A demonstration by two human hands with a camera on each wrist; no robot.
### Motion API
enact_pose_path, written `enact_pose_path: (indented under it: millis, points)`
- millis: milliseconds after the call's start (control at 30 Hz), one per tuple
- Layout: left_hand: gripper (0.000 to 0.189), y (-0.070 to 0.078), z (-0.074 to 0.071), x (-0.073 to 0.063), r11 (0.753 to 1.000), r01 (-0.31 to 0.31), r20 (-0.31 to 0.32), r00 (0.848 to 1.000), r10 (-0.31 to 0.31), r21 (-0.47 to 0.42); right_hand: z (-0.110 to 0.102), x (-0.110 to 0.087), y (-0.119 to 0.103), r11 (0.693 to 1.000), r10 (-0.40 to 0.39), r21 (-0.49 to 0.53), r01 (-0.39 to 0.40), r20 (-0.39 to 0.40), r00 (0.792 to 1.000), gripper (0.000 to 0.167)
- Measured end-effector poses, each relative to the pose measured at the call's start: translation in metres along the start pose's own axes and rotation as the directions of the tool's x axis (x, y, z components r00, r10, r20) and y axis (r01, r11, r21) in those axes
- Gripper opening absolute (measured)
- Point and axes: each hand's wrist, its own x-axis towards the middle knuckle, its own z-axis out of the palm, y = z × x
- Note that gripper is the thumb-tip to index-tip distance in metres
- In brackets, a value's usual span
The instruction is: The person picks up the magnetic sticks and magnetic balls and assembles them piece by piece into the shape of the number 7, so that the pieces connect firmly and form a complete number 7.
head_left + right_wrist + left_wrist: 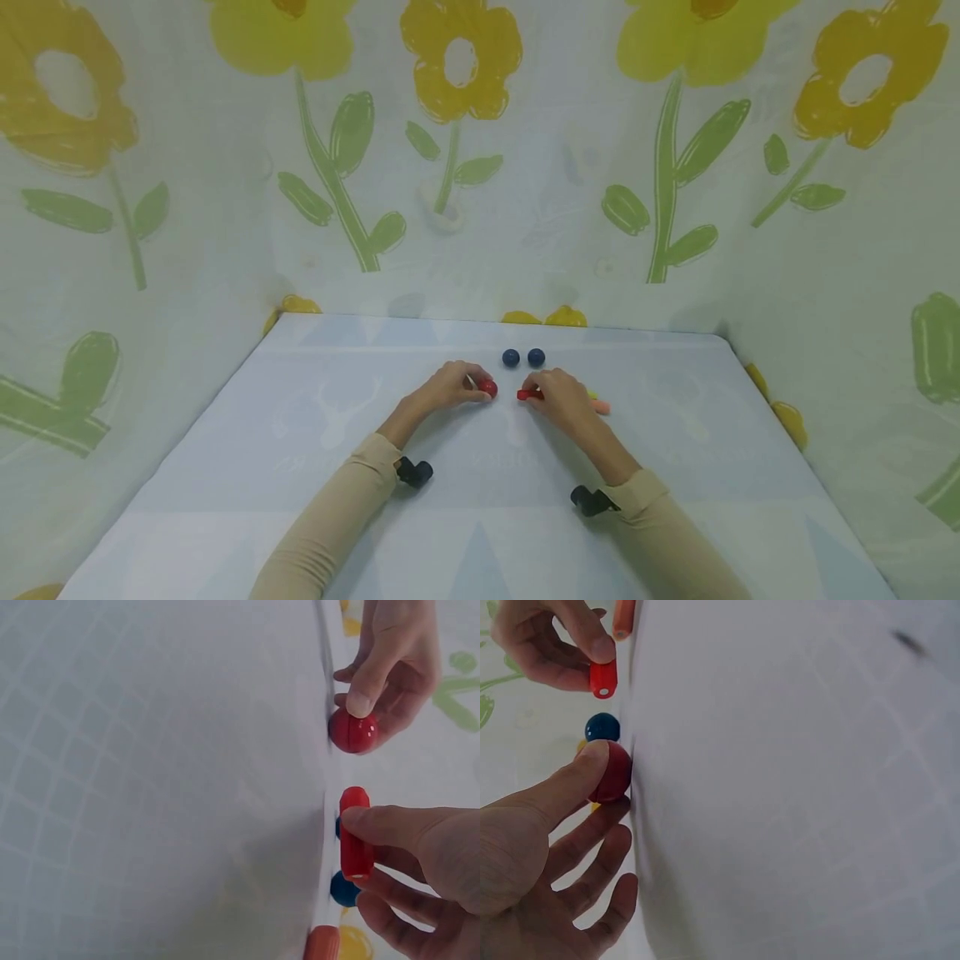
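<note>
My left hand (450, 386) pinches a glossy red ball (489, 389) between thumb and fingers, low at the white tabletop. In the right wrist view a thin seam line runs down the ball. Across from it, my right hand (566, 400) holds a short red rod (355, 844) between thumb and fingers. The rod's end has a small pale spot, seen in the left wrist view. A gap separates the rod from the red ball. Beyond both hands, two dark blue balls, a left one (511, 357) and a right one (536, 357), sit side by side.
Beside the right hand lie an orange rod (602, 407) and a yellow-green piece (593, 395), both partly hidden by that hand. The white table (480, 492) meets flower-printed cloth walls (525, 208) at its back and sides. Each wrist wears a small black camera.
</note>
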Motion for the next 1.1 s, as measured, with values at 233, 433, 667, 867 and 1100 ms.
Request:
enact_pose_path:
  millis: [233,433,667,867,1100]
  points:
    - [0.035,-0.001,0.001,0.0,1.0,-0.007,-0.002,1.0,0.007,-0.004,0.004,0.004,0.001,1.0,0.016,0.016,-0.016,0.017,1.0,0.015]
    - [0.035,0.0,0.0,-0.002,1.0,-0.017,-0.003,1.0,0.017,-0.012,0.007,0.006,0.002,1.0,0.003,0.006,-0.003,0.013,1.0,0.016]
    - [0.034,-0.001,0.0,-0.003,1.0,-0.012,0.002,1.0,0.012,-0.018,0.01,0.008,-0.001,1.0,-0.003,0.015,0.003,0.017,1.0,0.016]
    - [0.034,-0.002,0.0,-0.001,1.0,-0.012,0.001,1.0,0.012,-0.022,0.012,0.01,-0.004,1.0,0.013,0.017,-0.013,0.025,1.0,0.016]
    - [0.034,-0.002,0.002,-0.002,1.0,-0.001,0.002,1.0,0.001,-0.027,0.015,0.013,-0.007,0.998,0.05,0.045,-0.051,0.037,0.998,0.018]
